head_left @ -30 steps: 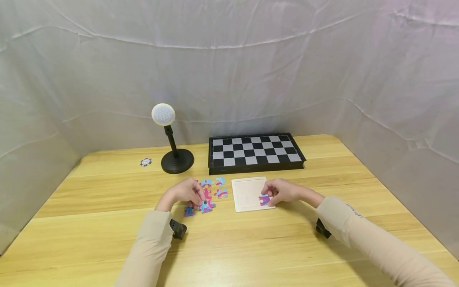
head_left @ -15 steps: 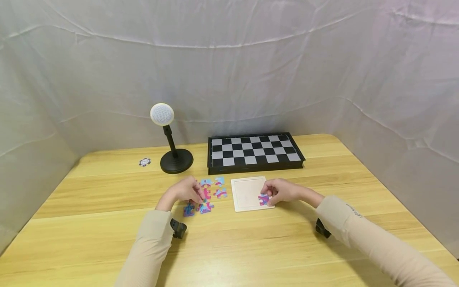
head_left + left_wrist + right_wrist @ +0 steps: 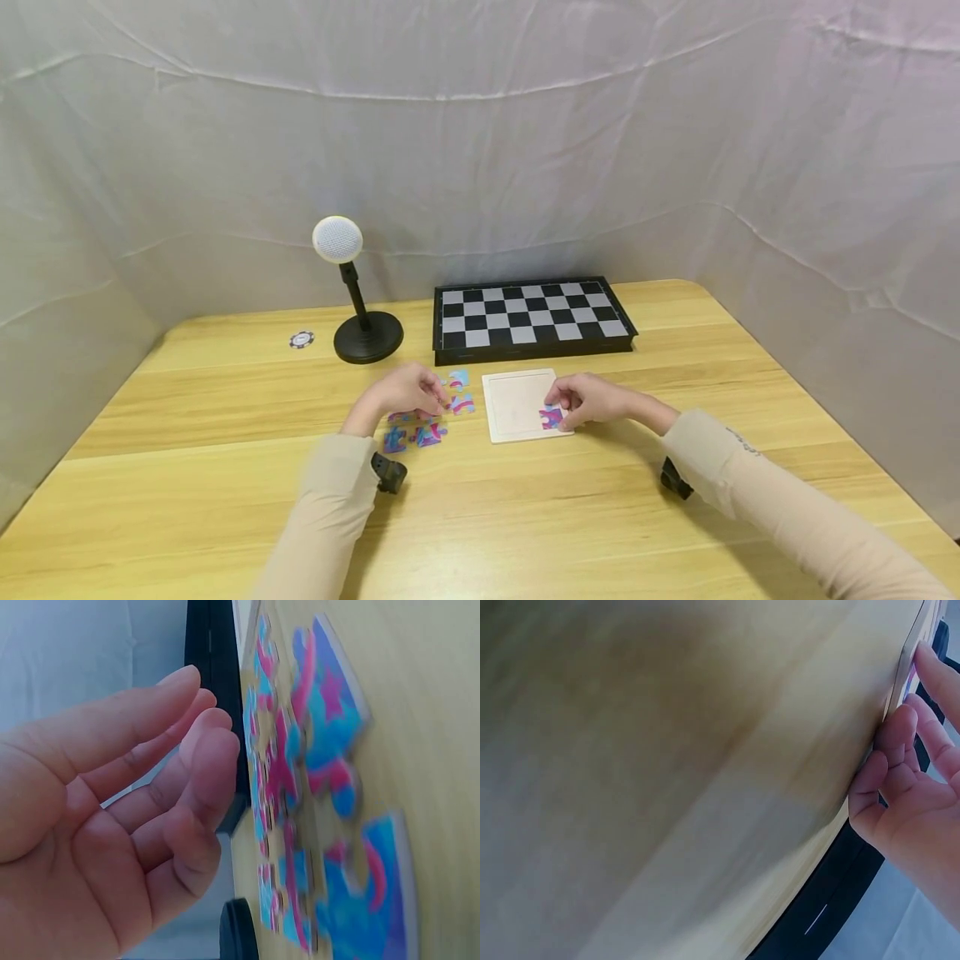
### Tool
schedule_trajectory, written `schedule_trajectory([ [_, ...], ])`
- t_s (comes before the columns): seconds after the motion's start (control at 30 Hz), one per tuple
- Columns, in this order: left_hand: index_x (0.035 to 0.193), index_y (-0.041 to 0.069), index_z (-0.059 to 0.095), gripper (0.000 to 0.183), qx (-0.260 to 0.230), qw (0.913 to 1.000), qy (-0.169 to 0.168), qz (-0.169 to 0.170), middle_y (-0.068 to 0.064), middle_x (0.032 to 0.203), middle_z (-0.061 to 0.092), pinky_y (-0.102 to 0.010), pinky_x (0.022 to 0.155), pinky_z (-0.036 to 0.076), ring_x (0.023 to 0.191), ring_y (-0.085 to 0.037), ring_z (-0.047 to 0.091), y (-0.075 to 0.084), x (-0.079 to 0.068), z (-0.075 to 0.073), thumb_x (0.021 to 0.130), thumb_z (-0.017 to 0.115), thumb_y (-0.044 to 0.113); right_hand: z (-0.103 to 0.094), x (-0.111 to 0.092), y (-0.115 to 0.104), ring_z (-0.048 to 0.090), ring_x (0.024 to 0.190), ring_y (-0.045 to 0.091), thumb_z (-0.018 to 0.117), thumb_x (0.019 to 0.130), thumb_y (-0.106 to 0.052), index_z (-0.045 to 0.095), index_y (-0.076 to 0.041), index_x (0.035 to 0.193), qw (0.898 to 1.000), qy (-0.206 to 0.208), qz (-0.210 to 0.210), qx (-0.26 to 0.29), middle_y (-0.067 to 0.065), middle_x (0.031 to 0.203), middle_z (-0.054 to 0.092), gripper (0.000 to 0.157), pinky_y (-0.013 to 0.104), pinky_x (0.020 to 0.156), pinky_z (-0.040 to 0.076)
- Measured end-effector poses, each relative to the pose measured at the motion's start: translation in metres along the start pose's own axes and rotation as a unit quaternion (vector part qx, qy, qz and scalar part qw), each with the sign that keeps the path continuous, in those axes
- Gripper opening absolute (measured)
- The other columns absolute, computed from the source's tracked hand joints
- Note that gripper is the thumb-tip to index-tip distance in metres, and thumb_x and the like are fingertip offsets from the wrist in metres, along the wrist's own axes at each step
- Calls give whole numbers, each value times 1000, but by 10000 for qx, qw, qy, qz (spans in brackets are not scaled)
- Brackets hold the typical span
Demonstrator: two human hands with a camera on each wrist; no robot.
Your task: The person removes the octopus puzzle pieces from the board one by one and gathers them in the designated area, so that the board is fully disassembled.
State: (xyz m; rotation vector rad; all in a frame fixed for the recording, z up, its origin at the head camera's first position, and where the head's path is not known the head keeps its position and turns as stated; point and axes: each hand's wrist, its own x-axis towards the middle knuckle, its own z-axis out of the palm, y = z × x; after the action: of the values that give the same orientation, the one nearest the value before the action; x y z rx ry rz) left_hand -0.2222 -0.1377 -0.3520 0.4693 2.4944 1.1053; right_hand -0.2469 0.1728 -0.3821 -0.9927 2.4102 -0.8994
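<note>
Loose jigsaw pieces lie in a group left of centre; among them are a blue-and-pink piece (image 3: 429,434), a blue corner piece (image 3: 394,439) and a light-blue piece (image 3: 457,380). Over this group hovers my left hand (image 3: 408,390), hiding some pieces from the head camera. The left wrist view shows its thumb and loosely bent fingers (image 3: 214,765) apart, with nothing between them. On the square wooden puzzle tray (image 3: 517,392), my right hand (image 3: 596,398) pinches a purple-and-pink puzzle piece (image 3: 551,417) near the right edge, thumb and index finger at its sides.
Behind the tray lies a folded black-and-white chessboard (image 3: 534,321). A microphone-like object on a round black stand (image 3: 367,337) rises at the back left, with a poker chip (image 3: 302,339) beside it. Pale curtain (image 3: 480,167) surrounds the wooden table (image 3: 480,517).
My left hand has moved right and slightly away from me, uncovering the near pieces and covering ones farther back. The right hand stays at the piece on the tray.
</note>
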Motion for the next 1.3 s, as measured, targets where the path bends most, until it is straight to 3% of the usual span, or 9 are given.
schedule_trajectory([
  [0.3, 83, -5, 64, 8, -6, 9998, 31, 182, -6, 61, 59, -28, 49, 42, 50, -15, 51, 11, 12, 11, 76, 66, -1, -2, -1, 2, 40, 60, 11, 74, 70, -6, 57, 5, 99, 9997, -31, 94, 202, 4, 73, 47, 35, 20, 54, 35],
  [0.47, 82, -5, 64, 7, -235, 9992, -47, 323, -11, 67, 64, -28, 48, 43, 49, -18, 52, 17, 19, 20, 76, 66, -2, -2, -1, 5, 40, 60, 11, 75, 69, -5, 55, 8, 102, 9994, -68, 0, 343, 6, 74, 48, 40, 19, 53, 35],
  [0.73, 84, -1, 66, 10, -426, 9988, -71, 245, -10, 63, 60, -24, 44, 35, 47, -16, 46, 29, 35, 35, 77, 68, 5, -5, -4, 5, 40, 61, 11, 73, 71, -4, 50, 10, 110, 9988, -193, 119, 445, 6, 77, 46, 48, 19, 55, 35],
  [0.97, 88, 1, 67, 12, -201, 9995, -143, 207, -4, 64, 60, -22, 47, 39, 53, -18, 56, 40, 46, 46, 77, 68, 7, -5, -2, 6, 41, 60, 12, 74, 70, -5, 38, 13, 123, 9986, -145, 300, 415, 6, 76, 47, 66, 20, 54, 35],
  [1.13, 94, 2, 67, 18, -203, 9992, -320, 150, -5, 67, 60, -24, 50, 43, 52, -18, 54, 48, 53, 54, 77, 68, 4, -5, -2, 9, 43, 60, 11, 75, 68, -5, 23, 20, 128, 9989, -108, 271, 357, 6, 76, 48, 83, 21, 55, 37],
  [1.3, 100, 3, 66, 24, -52, 9988, -436, 222, -4, 73, 61, -25, 55, 45, 52, -17, 54, 53, 62, 62, 76, 68, 3, -5, -3, 9, 44, 60, 11, 76, 68, -5, 21, 23, 127, 9992, -71, 218, 334, 6, 77, 49, 86, 21, 56, 38],
])
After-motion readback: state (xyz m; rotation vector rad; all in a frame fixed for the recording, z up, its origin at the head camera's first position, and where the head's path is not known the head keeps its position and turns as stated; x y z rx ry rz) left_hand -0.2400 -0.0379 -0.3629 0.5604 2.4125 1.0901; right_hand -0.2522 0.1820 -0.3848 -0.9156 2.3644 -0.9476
